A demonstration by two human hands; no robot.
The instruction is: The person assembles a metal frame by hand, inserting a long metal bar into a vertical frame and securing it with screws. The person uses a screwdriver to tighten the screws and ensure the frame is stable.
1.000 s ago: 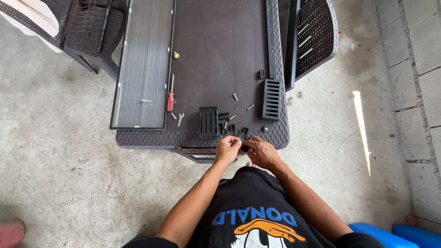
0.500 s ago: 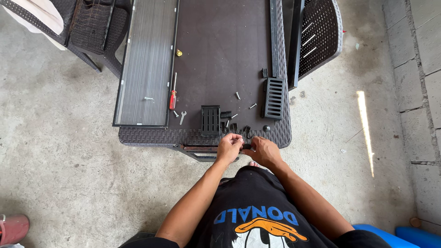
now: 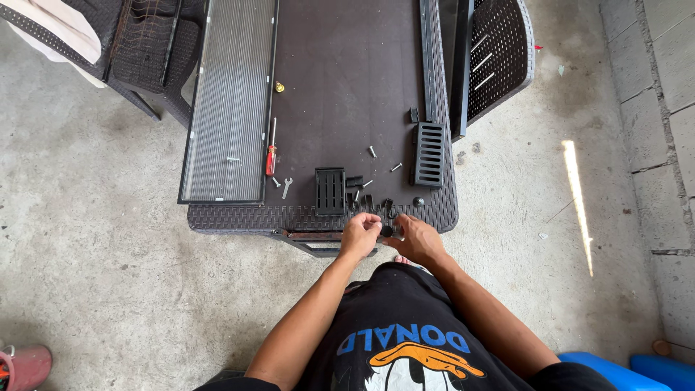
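At the near edge of the bench (image 3: 239,216), seen from the head camera, both hands meet over a small black part (image 3: 387,231). The left hand (image 3: 360,235) has its fingers curled in, thumb and fingertips pinched close on the part's left side; the right hand (image 3: 416,239) comes in from the other side with its fingers nearly closed on the same piece. Each grip looks shut down to a pinch, though how firmly either one has the part cannot be told, since the fingers hide most of it.

Just beyond the grip lie more loose bits: a black slotted vent piece (image 3: 330,191), small black clips (image 3: 354,182), a few short screws (image 3: 372,151) and a round black cap (image 3: 418,201) a little to the right. Farther left of the grip are a small wrench (image 3: 287,187) and a red-handled screwdriver (image 3: 271,156); a second slotted piece (image 3: 429,153) lies farther off to the right.

The likely trouble, as I judge it, is the spot itself: the part is held right over the bench's lip, so a slip of either pinch would drop it to the concrete floor (image 3: 94,289), where something small and dark may roll under the bench. A stray knuckle could also nudge the clips or screws off the edge, as they lie close to the hands.
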